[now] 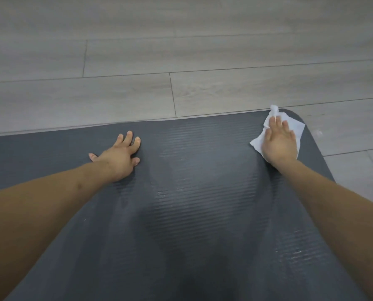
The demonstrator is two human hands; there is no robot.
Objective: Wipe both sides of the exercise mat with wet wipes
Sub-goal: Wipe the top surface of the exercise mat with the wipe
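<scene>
Dark grey ribbed exercise mat (192, 192) fills the lower two thirds of the frame, laid flat on a grey wood-look plank floor (137, 61) that takes up the upper part. Mat's far edge runs from mid-left to a rounded corner at the right, around the upper right of the mat. Lighter streaky patches show on the ribbed surface in the centre and lower right.

Right hand (280, 142), right of centre, is flat and open, palm down, fingers together and stretched forward, pressing a white wet wipe (294, 127) onto the mat just beside that rounded corner. Wipe is spread out under the palm, sticking out on the left, right and beyond the fingertips, one crumpled tip reaching the mat's edge.

Left hand (120, 157), left of centre, is open with fingers spread, palm down on the mat, holding nothing, near the far edge. Both bare forearms reach in from the lower corners.
</scene>
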